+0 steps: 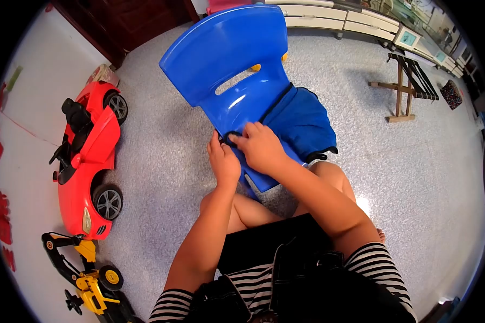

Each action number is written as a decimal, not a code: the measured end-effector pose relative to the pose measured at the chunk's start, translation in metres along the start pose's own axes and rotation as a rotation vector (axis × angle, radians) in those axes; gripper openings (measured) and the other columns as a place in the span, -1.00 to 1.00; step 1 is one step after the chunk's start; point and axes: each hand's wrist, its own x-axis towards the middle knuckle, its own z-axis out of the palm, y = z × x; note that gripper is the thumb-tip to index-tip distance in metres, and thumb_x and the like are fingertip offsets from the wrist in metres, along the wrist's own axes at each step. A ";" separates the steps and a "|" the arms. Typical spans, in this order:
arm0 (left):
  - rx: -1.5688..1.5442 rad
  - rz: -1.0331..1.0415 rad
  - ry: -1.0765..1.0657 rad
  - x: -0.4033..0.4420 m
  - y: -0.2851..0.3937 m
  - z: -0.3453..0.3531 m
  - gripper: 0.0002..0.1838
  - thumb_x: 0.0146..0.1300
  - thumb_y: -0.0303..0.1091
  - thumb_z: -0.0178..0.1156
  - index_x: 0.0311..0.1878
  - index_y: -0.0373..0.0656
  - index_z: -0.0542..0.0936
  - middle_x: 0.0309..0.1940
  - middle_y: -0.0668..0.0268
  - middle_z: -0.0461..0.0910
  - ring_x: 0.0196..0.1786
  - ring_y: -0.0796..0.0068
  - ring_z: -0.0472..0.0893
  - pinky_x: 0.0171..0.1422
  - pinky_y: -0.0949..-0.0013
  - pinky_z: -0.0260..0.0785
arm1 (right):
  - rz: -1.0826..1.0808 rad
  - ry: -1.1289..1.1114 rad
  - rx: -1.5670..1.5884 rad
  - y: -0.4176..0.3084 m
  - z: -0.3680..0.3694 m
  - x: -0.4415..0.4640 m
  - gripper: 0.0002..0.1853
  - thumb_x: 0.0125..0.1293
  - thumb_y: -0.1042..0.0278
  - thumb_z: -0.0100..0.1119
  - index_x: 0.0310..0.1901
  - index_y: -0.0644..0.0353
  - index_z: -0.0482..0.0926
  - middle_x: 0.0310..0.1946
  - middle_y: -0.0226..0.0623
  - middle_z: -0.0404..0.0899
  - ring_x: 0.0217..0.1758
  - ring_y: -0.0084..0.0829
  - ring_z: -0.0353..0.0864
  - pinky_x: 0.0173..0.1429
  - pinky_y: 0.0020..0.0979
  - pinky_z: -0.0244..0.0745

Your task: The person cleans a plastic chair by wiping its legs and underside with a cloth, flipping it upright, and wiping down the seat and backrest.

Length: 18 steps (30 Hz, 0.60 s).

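A blue plastic chair (231, 48) stands in front of me, its seat towards my knees. On the right side of the seat lies a folded blue cloth (302, 121) with black edging and small black loops at its lower corner. At the front left of the seat, my left hand (224, 163) has its fingers bent against a short piece of black strap (231, 137). My right hand (261, 149) is closed on the same strap, thumb and fingers pinched together. My fingers partly hide the strap, so I cannot tell whether it joins the cloth.
On the left, a red ride-on toy car (89, 156) stands by the wall, with a yellow toy excavator (91, 290) nearer me. A folding stool (407, 86) and a patterned dark object (451, 95) are at the right. White drawers (315, 16) line the back.
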 end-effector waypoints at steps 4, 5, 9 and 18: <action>-0.139 -0.042 0.013 0.001 -0.005 0.004 -0.44 0.48 -0.44 -0.14 0.53 -0.23 0.38 0.33 -0.09 0.41 0.37 -0.06 0.45 0.50 0.00 0.29 | 0.018 -0.024 0.035 -0.006 -0.008 -0.012 -0.69 0.28 0.32 0.22 0.02 -0.05 0.81 -0.26 -0.26 0.54 -0.08 -0.19 0.57 -0.05 -0.16 0.47; -0.154 -0.031 0.019 0.002 -0.007 0.004 -0.45 0.49 -0.44 -0.14 0.52 -0.23 0.38 0.33 -0.08 0.41 0.37 -0.04 0.45 0.50 0.01 0.30 | 0.019 -0.026 0.037 -0.004 -0.003 -0.007 -0.69 0.28 0.32 0.22 0.02 -0.05 0.81 -0.26 -0.26 0.54 -0.08 -0.19 0.57 -0.05 -0.16 0.47; -0.128 -0.050 -0.024 0.003 -0.001 0.000 -0.45 0.53 -0.45 -0.19 0.53 -0.26 0.39 0.38 -0.08 0.40 0.41 0.09 0.48 0.52 0.13 0.31 | 0.070 0.064 -0.142 0.011 0.034 0.047 -0.67 0.28 0.32 0.28 0.07 -0.03 0.79 -0.26 -0.29 0.53 -0.13 -0.23 0.57 -0.09 -0.20 0.49; -0.173 -0.018 0.021 0.002 -0.019 0.008 -0.45 0.50 -0.42 -0.15 0.52 -0.27 0.41 0.38 -0.07 0.39 0.41 -0.02 0.43 0.54 0.07 0.25 | -0.056 0.017 0.056 -0.008 -0.023 -0.022 -0.69 0.27 0.33 0.29 0.04 0.01 0.80 -0.26 -0.31 0.51 -0.11 -0.24 0.55 -0.06 -0.23 0.44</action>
